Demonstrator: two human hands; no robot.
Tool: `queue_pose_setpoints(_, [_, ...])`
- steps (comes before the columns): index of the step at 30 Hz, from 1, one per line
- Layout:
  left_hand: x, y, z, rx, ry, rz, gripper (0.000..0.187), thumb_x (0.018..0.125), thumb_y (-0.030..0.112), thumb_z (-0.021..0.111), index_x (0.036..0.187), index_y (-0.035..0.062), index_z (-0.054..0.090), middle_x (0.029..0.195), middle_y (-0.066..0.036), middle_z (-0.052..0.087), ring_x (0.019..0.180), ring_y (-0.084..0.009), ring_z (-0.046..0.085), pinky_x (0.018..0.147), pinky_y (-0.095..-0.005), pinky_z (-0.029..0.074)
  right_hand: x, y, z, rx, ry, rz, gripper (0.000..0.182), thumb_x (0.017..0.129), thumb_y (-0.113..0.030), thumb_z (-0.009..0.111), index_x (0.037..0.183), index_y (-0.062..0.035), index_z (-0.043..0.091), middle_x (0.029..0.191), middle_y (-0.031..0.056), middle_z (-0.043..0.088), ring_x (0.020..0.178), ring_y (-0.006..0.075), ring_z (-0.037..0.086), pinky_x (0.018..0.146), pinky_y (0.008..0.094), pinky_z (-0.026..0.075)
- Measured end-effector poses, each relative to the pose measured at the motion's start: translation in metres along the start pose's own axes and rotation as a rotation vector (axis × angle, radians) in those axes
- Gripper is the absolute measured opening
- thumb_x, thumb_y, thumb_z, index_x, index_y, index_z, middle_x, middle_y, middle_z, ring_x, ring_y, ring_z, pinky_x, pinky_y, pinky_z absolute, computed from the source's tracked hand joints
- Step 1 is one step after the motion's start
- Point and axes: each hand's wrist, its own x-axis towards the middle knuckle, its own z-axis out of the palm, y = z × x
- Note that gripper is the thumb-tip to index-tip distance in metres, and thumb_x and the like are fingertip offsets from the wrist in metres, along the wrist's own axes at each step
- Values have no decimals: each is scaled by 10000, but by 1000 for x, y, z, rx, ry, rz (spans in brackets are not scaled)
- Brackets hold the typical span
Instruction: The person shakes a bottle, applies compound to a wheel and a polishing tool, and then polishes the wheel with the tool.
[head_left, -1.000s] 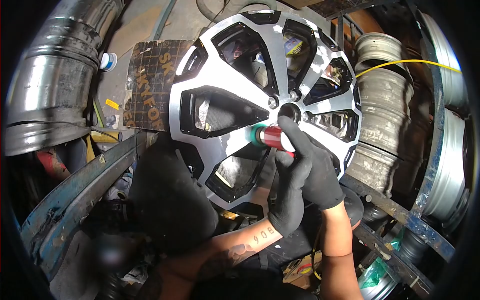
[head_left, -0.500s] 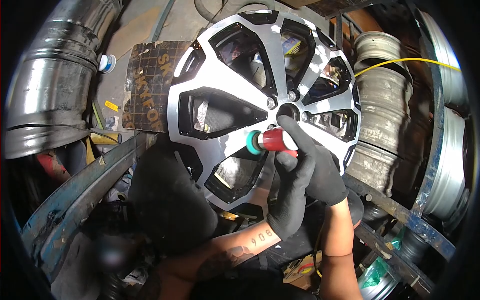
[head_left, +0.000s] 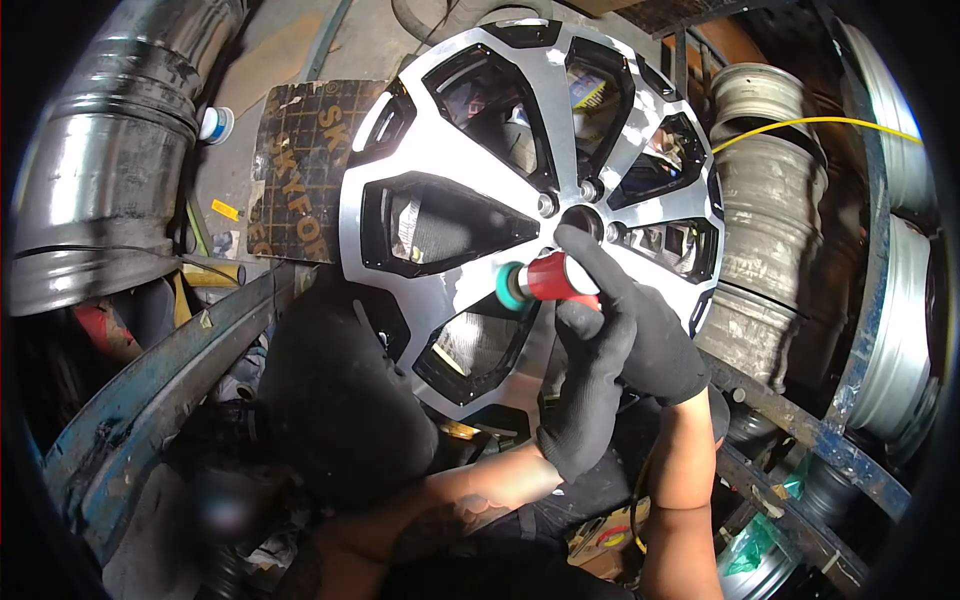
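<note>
A large alloy wheel rim with bright silver spokes and black recesses lies face up before me. Both my hands wear black gloves and close around a small red power tool with a round green pad at its left end. The pad is at a lower spoke of the rim; whether it touches is unclear. My left hand grips the tool from below. My right hand wraps its right side, one finger stretched toward the hub. The tool's rear end is hidden by the gloves.
Stacked metal rims stand at the right behind a blue metal frame. A shiny metal cylinder stack is at the left. Printed board lies beside the wheel. A yellow hose crosses the upper right.
The tool and both my hands have shifted slightly right in the view. The rim appears slightly farther right too. The grip on the tool looks the same.
</note>
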Motion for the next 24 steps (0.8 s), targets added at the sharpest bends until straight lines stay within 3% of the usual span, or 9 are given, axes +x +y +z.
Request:
queue_pose_setpoints(2, [3, 0, -1, -64, -4, 14, 438, 1055, 356, 601, 1381, 113, 437, 1239, -9, 539, 1135, -78, 542, 934, -271, 476, 1, -1, 1, -1, -9, 0, 648, 985, -423, 631, 1554, -179, 443, 1177, 202, 706, 922, 477, 650, 812, 495, 515])
queue_pose_setpoints(4, [-1, -2, 3, -93, 36, 51, 420, 1056, 332, 603, 1383, 123, 442, 1258, -11, 540, 1155, -81, 540, 960, -275, 471, 2, 0, -1, -41, -34, -63, 640, 984, -407, 636, 1556, -195, 443, 1166, 194, 709, 920, 473, 651, 812, 495, 514])
queue_pose_setpoints(7, [5, -4, 1, -5, 21, 86, 409, 1049, 298, 619, 1379, 128, 445, 1272, -10, 541, 1168, -82, 542, 974, -278, 471, -2, -3, 0, -41, -8, 95, 639, 979, -388, 647, 1558, -215, 442, 1156, 182, 712, 918, 470, 651, 819, 493, 519])
queue_pose_setpoints(10, [2, -7, 1, -78, 55, 82, 408, 1042, 287, 629, 1373, 137, 443, 1272, -8, 540, 1168, -81, 546, 971, -282, 476, 2, -8, -6, -30, -89, 99, 689, 971, -441, 677, 1543, -139, 441, 1378, 237, 624, 1264, 438, 604, 1014, 430, 497])
queue_pose_setpoints(11, [0, -5, 4, -136, 71, 69, 408, 1041, 287, 631, 1372, 141, 442, 1271, -7, 539, 1167, -80, 548, 969, -283, 478, 2, -8, -8, 10, -148, 107, 683, 969, -409, 689, 1542, -132, 441, 1377, 233, 628, 1274, 428, 604, 1027, 421, 491])
queue_pose_setpoints(14, [0, -1, 5, -151, 26, 49, 403, 1049, 307, 610, 1373, 142, 437, 1278, -7, 539, 1175, -81, 548, 977, -289, 477, 3, -19, -13, 31, -171, 229, 667, 961, -349, 704, 1538, -131, 449, 1373, 229, 629, 1248, 433, 618, 1001, 423, 507])
queue_pose_setpoints(17, [0, 0, 3, -95, 53, 49, 416, 1054, 323, 592, 1390, 142, 427, 1291, -17, 539, 1209, -91, 539, 1011, -302, 465, 1, -11, -2, -45, -46, 68, 657, 953, -304, 712, 1538, -148, 456, 1339, 221, 645, 1185, 448, 639, 951, 437, 525])
queue_pose_setpoints(20, [-2, -3, 6, -260, 37, -32, 454, 1051, 329, 587, 1414, 133, 396, 1307, -27, 524, 1251, -110, 514, 1051, -319, 441, -1, -10, -6, -30, -136, 76, 645, 958, -297, 705, 1540, -170, 459, 1335, 213, 648, 1167, 447, 647, 920, 441, 535])
queue_pose_setpoints(24, [2, -3, -6, -200, -38, -61, 521, 1050, 325, 574, 1465, 119, 335, 1367, -47, 483, 1296, -135, 483, 1106, -335, 399, -4, -12, 4, -127, 19, 149, 639, 948, -294, 713, 1530, -180, 476, 1319, 196, 666, 1167, 408, 670, 933, 414, 536])
